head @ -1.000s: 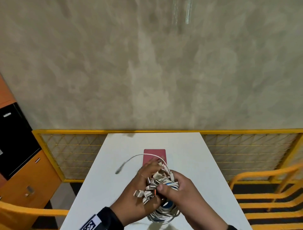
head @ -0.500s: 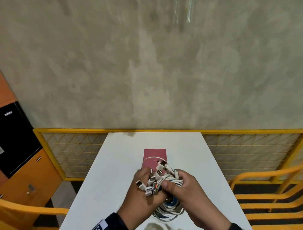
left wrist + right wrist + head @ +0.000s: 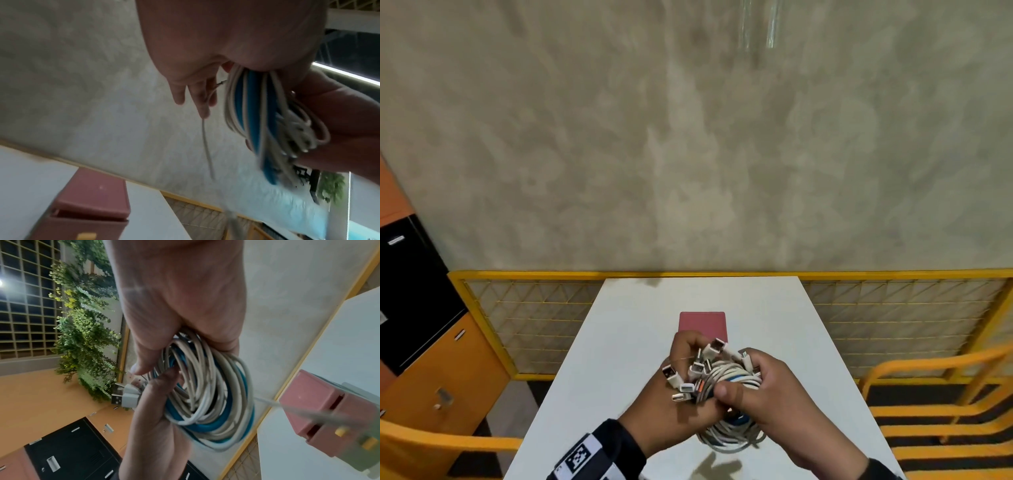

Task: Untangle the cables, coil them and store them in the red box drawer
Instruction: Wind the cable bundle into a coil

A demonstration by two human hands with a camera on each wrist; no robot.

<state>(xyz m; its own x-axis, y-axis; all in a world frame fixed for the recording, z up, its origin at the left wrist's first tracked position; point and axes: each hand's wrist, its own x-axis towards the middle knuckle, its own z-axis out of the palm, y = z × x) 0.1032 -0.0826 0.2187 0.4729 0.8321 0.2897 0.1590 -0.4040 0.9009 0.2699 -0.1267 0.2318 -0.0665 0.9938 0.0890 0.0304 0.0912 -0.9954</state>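
Cables (image 3: 726,380), loose end now gathered in, stay bundled in both hands' grip (image 3: 681,404) (image 3: 774,401).

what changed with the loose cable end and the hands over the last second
The loose white cable end that arced out to the left has been drawn into the coiled bundle of white and blue cables. Left hand and right hand still grip it. The red box and white table stayed put.

Above the white table (image 3: 619,346): 2 hands, 1 bundle of cables (image 3: 729,380) with at least 8 plugs; 1 red box (image 3: 702,325) on it; 2 orange chairs beside it.
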